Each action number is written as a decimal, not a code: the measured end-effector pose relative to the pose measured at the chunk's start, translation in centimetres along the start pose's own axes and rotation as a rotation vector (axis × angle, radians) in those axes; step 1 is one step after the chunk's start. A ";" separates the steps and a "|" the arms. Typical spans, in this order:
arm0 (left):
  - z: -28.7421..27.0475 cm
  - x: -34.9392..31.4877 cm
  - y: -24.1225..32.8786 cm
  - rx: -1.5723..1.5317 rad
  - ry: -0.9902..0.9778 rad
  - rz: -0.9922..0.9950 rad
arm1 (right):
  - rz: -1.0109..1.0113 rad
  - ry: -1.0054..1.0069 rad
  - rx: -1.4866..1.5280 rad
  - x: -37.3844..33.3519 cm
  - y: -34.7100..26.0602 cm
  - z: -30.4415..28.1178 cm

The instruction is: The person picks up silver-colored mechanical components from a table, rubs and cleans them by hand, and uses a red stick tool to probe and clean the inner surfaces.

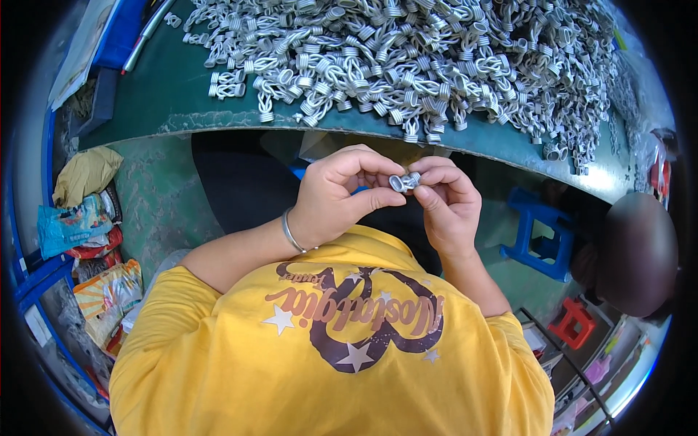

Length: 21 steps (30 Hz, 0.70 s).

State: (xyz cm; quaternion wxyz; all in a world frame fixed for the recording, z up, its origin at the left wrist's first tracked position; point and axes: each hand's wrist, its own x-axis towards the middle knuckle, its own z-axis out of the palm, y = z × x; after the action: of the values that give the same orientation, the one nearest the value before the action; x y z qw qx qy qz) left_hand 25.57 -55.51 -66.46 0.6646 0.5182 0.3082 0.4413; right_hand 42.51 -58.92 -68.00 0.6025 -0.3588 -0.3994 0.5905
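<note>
Between our left hand and right hand, both pinching it, we hold a silvery link, long axis running roughly left-to-right.

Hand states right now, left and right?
Left hand: closed, pinching a small silver piece.
Right hand: closed, pinching the same small silver piece.

Brown script lettering on chest of yellow shirt.

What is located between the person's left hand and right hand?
In the head view, a small silver-coloured piece lies between the left hand and the right hand, held by both.
</note>
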 end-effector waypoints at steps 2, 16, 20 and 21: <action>0.0 -0.1 0.0 0.015 0.005 0.020 | -0.051 0.044 -0.055 -0.3 0.2 -0.1; -0.5 0.1 -1.7 -0.314 0.053 -0.452 | -0.266 -0.006 -0.438 -0.3 -1.3 1.2; -2.5 0.5 -4.4 -0.246 0.244 -0.600 | -0.569 0.080 -0.883 1.6 -1.7 -0.1; -3.0 0.6 -5.1 -0.207 0.240 -0.621 | -0.535 0.139 -0.948 1.9 -1.8 -0.2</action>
State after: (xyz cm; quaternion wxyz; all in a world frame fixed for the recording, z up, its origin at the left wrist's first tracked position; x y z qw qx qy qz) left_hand 24.53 -54.09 -72.14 0.7753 0.2738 0.4807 0.3049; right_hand 43.48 -57.13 -66.33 0.5288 -0.5151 -0.6584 0.1469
